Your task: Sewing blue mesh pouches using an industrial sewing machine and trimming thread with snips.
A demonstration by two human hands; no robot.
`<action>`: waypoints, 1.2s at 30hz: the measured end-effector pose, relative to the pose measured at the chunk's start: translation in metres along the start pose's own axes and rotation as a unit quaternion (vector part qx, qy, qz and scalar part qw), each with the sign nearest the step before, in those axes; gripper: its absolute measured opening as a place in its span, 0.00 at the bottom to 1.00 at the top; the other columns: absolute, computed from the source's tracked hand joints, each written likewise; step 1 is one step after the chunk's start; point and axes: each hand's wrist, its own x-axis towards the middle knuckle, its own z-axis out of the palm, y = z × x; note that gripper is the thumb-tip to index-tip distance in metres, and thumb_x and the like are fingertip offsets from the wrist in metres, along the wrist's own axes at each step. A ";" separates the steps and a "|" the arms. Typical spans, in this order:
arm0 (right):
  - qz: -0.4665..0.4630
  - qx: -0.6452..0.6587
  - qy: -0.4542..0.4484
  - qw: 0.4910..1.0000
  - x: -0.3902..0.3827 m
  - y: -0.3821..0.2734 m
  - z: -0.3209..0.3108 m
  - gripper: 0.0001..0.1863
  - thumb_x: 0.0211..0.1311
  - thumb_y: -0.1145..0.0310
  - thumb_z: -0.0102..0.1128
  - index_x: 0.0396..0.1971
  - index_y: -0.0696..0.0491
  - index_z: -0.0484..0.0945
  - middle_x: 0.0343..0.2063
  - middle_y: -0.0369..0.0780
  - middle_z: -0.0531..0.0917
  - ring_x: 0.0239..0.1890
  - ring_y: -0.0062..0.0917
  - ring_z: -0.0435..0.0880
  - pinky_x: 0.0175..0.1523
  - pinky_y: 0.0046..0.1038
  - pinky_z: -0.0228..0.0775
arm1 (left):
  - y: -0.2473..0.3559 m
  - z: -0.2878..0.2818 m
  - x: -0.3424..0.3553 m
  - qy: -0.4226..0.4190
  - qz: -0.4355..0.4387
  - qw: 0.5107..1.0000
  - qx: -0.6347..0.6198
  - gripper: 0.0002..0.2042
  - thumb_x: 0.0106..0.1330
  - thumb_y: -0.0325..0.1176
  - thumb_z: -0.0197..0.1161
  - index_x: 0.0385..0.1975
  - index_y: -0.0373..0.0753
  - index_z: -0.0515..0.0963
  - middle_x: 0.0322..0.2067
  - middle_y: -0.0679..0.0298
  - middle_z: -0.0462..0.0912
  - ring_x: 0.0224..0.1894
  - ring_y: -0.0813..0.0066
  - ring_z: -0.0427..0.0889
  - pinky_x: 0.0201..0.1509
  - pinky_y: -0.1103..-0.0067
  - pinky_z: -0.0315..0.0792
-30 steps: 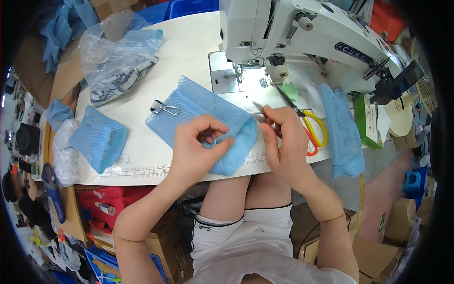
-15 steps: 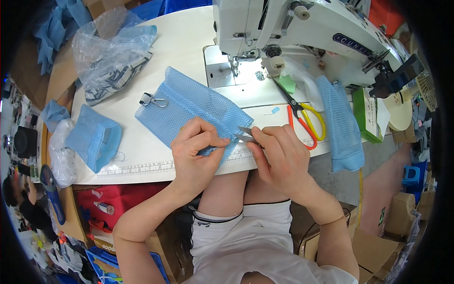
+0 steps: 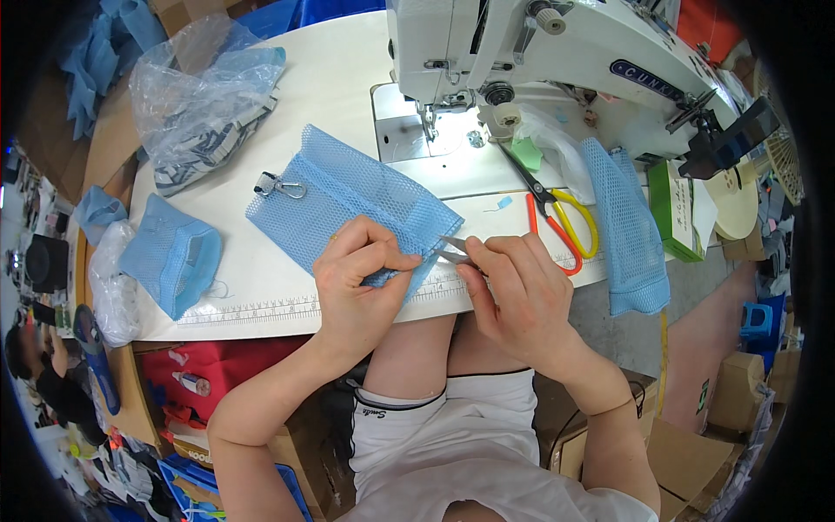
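A light-blue mesh bag (image 3: 348, 187) lies flat on the white table, a metal snap hook (image 3: 280, 185) on its left edge. My left hand (image 3: 361, 270) is closed on the bag's near right corner, thumb and forefinger pinched together. Held in my right hand (image 3: 517, 287) is a pair of thread snips (image 3: 456, 250); the two metal blades are spread, their tips at the bag's edge beside my left fingertips. My right fingers cover the rest of the snips. Whether a thread lies between the blades is too small to tell.
A white sewing machine (image 3: 557, 52) stands beyond the bag. Scissors (image 3: 557, 217) with red and yellow handles lie to the right, beside another blue mesh piece (image 3: 622, 226) over the table edge. On the left are a folded mesh piece (image 3: 174, 252) and a clear plastic bag (image 3: 204, 96).
Very little differs. My right hand and the snips have shifted a touch to the right, with the blades still spread. My left hand keeps its pinch on the mesh bag.
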 end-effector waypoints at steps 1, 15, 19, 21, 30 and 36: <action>0.000 0.000 0.000 1.000 0.000 0.000 0.000 0.16 0.61 0.70 0.72 0.49 0.57 0.84 0.34 0.36 0.81 0.33 0.29 0.79 0.33 0.29 0.70 | 0.000 0.000 0.000 0.000 0.000 1.000 0.000 0.08 0.46 0.15 0.75 0.24 0.35 0.85 0.27 0.64 0.79 0.31 0.71 0.79 0.33 0.77 0.70; -0.002 0.009 0.006 1.000 -0.002 0.001 0.002 0.16 0.61 0.71 0.73 0.49 0.57 0.84 0.35 0.37 0.82 0.33 0.29 0.80 0.33 0.28 0.70 | -0.003 0.000 -0.001 -0.003 -0.010 1.000 -0.001 0.10 0.43 0.14 0.73 0.25 0.35 0.87 0.27 0.64 0.78 0.32 0.70 0.79 0.34 0.76 0.70; 0.000 0.011 0.012 1.000 -0.002 0.001 0.000 0.16 0.61 0.71 0.73 0.49 0.57 0.84 0.35 0.37 0.82 0.33 0.29 0.80 0.33 0.28 0.70 | -0.001 -0.003 0.000 -0.025 -0.004 1.000 0.014 0.07 0.49 0.13 0.72 0.26 0.32 0.86 0.30 0.64 0.81 0.33 0.77 0.81 0.38 0.82 0.71; -0.007 0.013 0.009 1.000 -0.001 0.001 0.001 0.17 0.61 0.71 0.73 0.49 0.57 0.84 0.35 0.37 0.82 0.33 0.29 0.80 0.33 0.28 0.70 | -0.001 -0.003 0.000 -0.026 -0.002 0.999 0.021 0.07 0.49 0.13 0.72 0.26 0.32 0.86 0.30 0.64 0.80 0.34 0.77 0.81 0.38 0.82 0.71; -0.002 0.002 0.003 1.000 -0.001 0.000 0.002 0.16 0.61 0.71 0.72 0.49 0.56 0.84 0.34 0.36 0.81 0.33 0.28 0.79 0.33 0.28 0.70 | -0.004 -0.003 -0.001 -0.026 0.001 0.999 0.022 0.08 0.49 0.13 0.72 0.27 0.33 0.86 0.30 0.64 0.80 0.33 0.77 0.81 0.37 0.82 0.71; -0.001 -0.005 0.000 1.000 0.000 -0.002 0.000 0.16 0.61 0.70 0.72 0.48 0.56 0.84 0.34 0.36 0.81 0.32 0.28 0.79 0.33 0.28 0.70 | -0.002 -0.003 -0.001 -0.025 -0.001 0.999 0.020 0.08 0.49 0.13 0.72 0.27 0.33 0.86 0.30 0.64 0.80 0.33 0.76 0.81 0.37 0.82 0.71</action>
